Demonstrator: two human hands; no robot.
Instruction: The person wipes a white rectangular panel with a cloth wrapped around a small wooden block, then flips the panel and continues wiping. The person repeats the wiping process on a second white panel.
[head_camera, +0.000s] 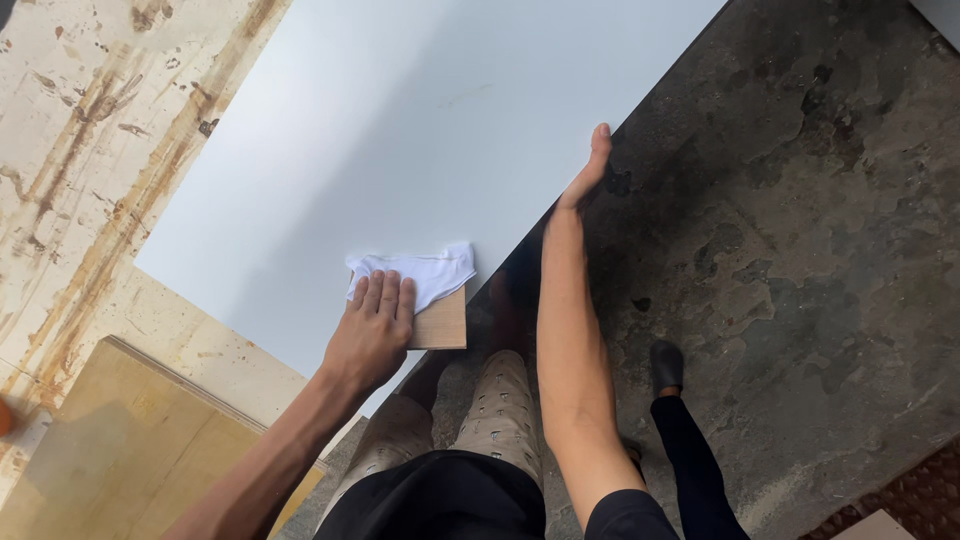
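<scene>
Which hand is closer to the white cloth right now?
Left. The left hand lies flat on the white cloth and the wooden block beneath it. The right hand rests apart, along the white panel edge.

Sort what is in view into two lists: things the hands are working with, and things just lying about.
In use:
- white cloth, under the left hand
- small wooden block beneath the cloth
- white panel, its edge steadied by the right hand

Lying about:
- plywood sheet at lower left
- stained board under the panel
- another person's dark shoe on the concrete floor
</scene>
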